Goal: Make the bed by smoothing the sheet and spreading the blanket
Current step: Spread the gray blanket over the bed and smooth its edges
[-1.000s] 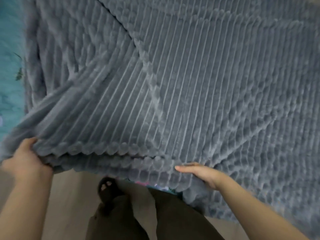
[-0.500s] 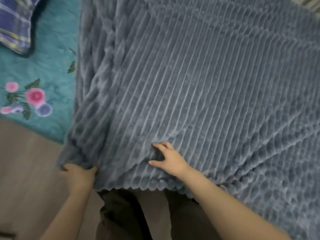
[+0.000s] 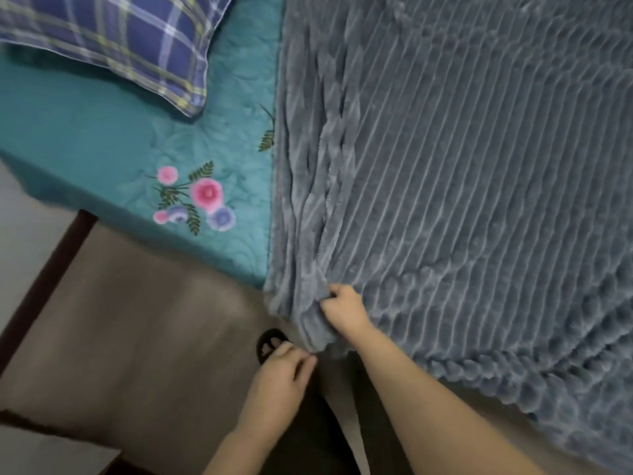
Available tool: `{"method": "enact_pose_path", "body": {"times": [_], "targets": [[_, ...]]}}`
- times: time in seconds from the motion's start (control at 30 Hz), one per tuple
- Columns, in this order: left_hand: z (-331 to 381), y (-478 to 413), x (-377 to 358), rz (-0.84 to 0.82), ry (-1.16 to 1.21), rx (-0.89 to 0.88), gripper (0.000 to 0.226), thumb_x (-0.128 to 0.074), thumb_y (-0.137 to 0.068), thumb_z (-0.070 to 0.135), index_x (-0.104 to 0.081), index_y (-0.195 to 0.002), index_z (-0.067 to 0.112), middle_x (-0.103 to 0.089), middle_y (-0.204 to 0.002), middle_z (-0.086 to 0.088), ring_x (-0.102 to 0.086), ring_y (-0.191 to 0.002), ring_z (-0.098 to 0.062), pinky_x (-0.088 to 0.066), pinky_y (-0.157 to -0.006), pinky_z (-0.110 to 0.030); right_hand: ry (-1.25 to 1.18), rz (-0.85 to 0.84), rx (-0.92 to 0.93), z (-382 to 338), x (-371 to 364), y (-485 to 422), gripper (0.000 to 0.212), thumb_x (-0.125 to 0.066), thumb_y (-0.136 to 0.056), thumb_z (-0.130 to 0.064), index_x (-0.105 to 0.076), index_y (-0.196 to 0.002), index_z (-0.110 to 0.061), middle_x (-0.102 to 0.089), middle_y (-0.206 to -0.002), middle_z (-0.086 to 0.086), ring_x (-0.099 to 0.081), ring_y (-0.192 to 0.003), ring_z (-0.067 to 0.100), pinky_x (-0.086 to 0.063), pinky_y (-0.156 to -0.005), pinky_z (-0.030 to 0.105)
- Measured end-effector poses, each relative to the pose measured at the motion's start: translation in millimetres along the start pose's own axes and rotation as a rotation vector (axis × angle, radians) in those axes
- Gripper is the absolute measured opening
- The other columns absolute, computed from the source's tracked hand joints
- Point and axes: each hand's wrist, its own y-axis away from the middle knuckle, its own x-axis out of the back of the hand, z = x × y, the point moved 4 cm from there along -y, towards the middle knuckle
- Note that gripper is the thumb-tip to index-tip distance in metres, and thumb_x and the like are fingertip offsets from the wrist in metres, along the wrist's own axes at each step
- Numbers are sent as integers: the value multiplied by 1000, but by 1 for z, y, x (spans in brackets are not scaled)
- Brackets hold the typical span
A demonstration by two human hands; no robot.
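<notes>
Right hand [image 3: 344,311]: pinches bunched blanket [image 3: 479,200] edge.
Left hand [image 3: 281,378]: loosely curled, holds nothing.
Risk: one-handed tug could leave folds bunched, sheet [image 3: 102,132] uncovered.

Grey ribbed blanket [image 3: 462,183] is spread over R part of bed, bunched in folds along its L edge. Bunched corner is gripped by right hand [image 3: 344,311] at bed edge; left hand [image 3: 277,382] is held just below, fingers loosely curled. Teal sheet [image 3: 102,138] w/ flower print & plaid pillow [image 3: 113,39] are seen at L
</notes>
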Motion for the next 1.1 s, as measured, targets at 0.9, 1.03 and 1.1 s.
{"method": "enact_pose_path", "body": {"times": [0.9,1.03,1.1], "targets": [[-92,-140,255,629,234,439,37,-62,-73,63,-61,-89,30,-66,-80,5,-64,-82,-23,-51,-74,-38,606,-258,-115,-27,-56,-22,28,-43,-91,-15,-58,-114,-14,-58,-121,12,-57,-110,29,-47,-83,33],[-155,-148,315,511,-128,518,45,-57,-84,58,-54,-91,13,-65,-96,-25,-62,-91,-44,-52,-78,-48,787,-228,-92,-40,-97,-20,43,-42,-95,-17,-39,-138,-15,-51,-134,15,-53,-120,31,-45,-96,40],[-169,-164,329,423,-313,462,44,-53,-88,56,-49,-91,11,-63,-96,-29,-61,-89,-47,-48,-74,-47,849,-256,-135,-44,-112,-21,51,-47,-96,-16,-30,-144,-14,-48,-138,14,-51,-123,30,-45,-99,42]]}}
